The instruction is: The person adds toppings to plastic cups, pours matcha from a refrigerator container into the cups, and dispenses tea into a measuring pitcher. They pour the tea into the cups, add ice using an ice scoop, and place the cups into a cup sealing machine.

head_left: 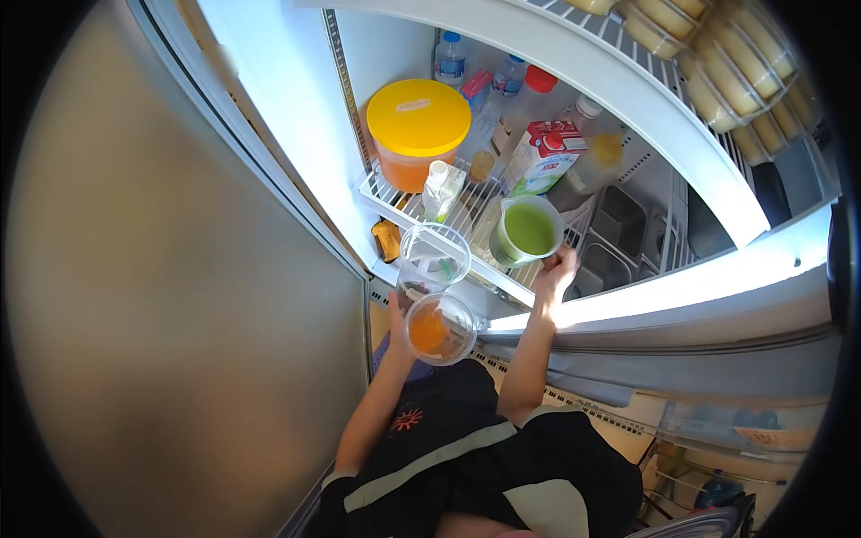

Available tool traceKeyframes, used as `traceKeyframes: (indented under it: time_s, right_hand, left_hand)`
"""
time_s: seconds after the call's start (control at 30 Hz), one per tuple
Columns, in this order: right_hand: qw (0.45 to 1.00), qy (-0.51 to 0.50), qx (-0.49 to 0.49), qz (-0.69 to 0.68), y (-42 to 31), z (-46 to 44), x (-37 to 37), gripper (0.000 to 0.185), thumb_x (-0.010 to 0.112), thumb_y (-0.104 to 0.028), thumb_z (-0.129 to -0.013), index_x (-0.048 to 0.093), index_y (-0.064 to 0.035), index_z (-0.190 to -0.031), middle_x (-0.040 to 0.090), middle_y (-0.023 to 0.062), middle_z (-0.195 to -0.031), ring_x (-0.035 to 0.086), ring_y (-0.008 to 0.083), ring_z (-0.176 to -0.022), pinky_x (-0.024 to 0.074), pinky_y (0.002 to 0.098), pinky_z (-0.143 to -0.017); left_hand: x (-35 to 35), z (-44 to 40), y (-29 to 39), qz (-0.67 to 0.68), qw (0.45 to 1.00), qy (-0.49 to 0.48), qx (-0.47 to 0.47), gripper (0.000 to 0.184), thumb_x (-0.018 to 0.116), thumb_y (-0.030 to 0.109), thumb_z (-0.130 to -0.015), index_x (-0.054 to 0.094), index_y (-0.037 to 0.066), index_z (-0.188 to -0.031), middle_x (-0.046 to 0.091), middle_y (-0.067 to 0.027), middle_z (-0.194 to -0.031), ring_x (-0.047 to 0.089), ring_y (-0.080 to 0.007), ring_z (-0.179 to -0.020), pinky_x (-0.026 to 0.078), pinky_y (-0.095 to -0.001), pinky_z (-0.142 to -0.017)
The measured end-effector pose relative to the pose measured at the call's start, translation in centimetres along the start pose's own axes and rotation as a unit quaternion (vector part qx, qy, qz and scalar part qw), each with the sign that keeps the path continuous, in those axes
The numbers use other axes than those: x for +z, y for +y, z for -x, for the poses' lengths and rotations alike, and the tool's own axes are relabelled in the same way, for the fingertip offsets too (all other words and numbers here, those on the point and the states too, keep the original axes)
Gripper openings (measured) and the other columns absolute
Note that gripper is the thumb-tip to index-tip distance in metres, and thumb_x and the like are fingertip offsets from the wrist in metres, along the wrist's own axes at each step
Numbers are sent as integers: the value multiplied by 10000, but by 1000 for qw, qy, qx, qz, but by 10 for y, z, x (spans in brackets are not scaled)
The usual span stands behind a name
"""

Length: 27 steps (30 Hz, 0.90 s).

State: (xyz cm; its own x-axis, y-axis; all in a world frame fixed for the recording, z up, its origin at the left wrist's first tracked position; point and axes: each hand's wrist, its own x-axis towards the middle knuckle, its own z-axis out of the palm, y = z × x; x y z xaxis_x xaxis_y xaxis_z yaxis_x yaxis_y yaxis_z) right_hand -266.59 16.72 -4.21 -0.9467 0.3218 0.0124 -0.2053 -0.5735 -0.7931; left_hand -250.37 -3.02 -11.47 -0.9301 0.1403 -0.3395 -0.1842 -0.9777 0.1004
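My left hand (397, 316) is closed around two clear plastic cups held side by side. The nearer cup (440, 329) has something orange in it; the farther cup (435, 255) looks mostly see-through, with dark bits low down. My right hand (558, 271) grips the handle side of a jug of green liquid (527, 229), at the front of the wire fridge shelf. Whether the jug rests on the shelf is unclear. Just behind the cups stands a small white-and-green carton (442, 191).
On the shelf are a yellow-lidded tub (418, 119), a red-and-white carton (544, 154), water bottles (450, 61) and a red-capped bottle (539, 82). Stacked containers (737, 67) fill the upper rack. Metal trays (619, 221) lie right. A fridge door (188, 287) stands left.
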Motion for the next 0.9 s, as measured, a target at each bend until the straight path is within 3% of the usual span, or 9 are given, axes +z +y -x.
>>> traceKeyframes:
  time_s: [0.03, 0.13, 0.17, 0.27, 0.33, 0.4, 0.47, 0.63, 0.9]
  right_hand:
    - [999, -23, 16, 23, -8, 1, 8, 178, 493, -129, -674, 403, -83, -528, 330, -43, -487, 274, 49, -418, 190, 203, -397]
    - [993, -99, 31, 62, -28, 1, 29, 174, 493, -130, -655, 428, -65, -508, 340, -40, -472, 270, 55, -406, 193, 199, -394]
    - [994, -48, 31, 91, -32, 5, 42, 183, 484, -113, -642, 407, -59, -484, 333, -36, -464, 264, 59, -400, 195, 204, -392]
    - [963, -210, 15, 169, -44, -1, 47, 228, 472, -81, -612, 359, -46, -417, 304, -18, -428, 246, 67, -395, 195, 219, -400]
    - [949, -243, 13, 199, -53, 3, 61, 210, 472, -76, -614, 398, -26, -424, 333, -11, -421, 269, 69, -395, 202, 226, -399]
    - [934, -275, 10, 228, -62, 8, 72, 198, 472, -70, -615, 437, -7, -431, 363, -4, -413, 292, 70, -394, 209, 232, -397]
    - [892, -323, -3, 316, -69, 10, 80, 198, 469, -80, -626, 459, 10, -450, 396, -1, -423, 321, 60, -400, 217, 232, -395]
    - [856, -339, -4, 391, -81, 17, 98, 222, 484, -101, -619, 425, 7, -434, 334, -30, -412, 285, 44, -408, 192, 245, -383]
    - [834, -361, 9, 416, -91, 18, 109, 216, 495, -105, -613, 447, 24, -446, 376, -7, -410, 317, 47, -407, 213, 240, -380]
  left_hand:
    - [4, -1, 2, -20, 998, 54, 4, 774, 292, 722, -709, 498, 57, -1048, 548, -89, -874, 536, -234, -743, 473, -447, -581]
    - [4, -4, 6, -24, 997, 66, 12, 689, 312, 707, -717, 479, 144, -1076, 546, -81, -888, 530, -234, -753, 473, -448, -565]
    - [4, -4, 9, -21, 996, 84, 3, 618, 335, 688, -726, 462, 205, -1090, 545, -76, -915, 526, -234, -754, 470, -451, -553]
    - [6, -3, 12, -71, 994, 80, 33, 612, 346, 677, -731, 467, 195, -1088, 541, -73, -949, 521, -236, -756, 469, -448, -563]
    - [6, -2, 14, -41, 996, 78, 22, 609, 357, 668, -735, 467, 185, -1089, 537, -70, -972, 511, -233, -777, 468, -449, -583]
    - [14, 3, 15, -98, 989, 100, 35, 623, 354, 668, -736, 469, 167, -1088, 534, -67, -979, 500, -232, -803, 466, -444, -602]
    - [11, 5, 17, -93, 990, 99, 30, 629, 350, 669, -736, 471, 160, -1085, 531, -66, -984, 496, -228, -809, 465, -442, -602]
    - [22, 8, 21, -129, 983, 122, 46, 661, 339, 676, -735, 472, 131, -1085, 523, -64, -989, 495, -216, -814, 466, -433, -599]
    - [26, 8, 26, -166, 979, 105, 55, 786, 325, 722, -700, 477, 46, -1071, 518, -83, -956, 501, -184, -805, 473, -401, -617]
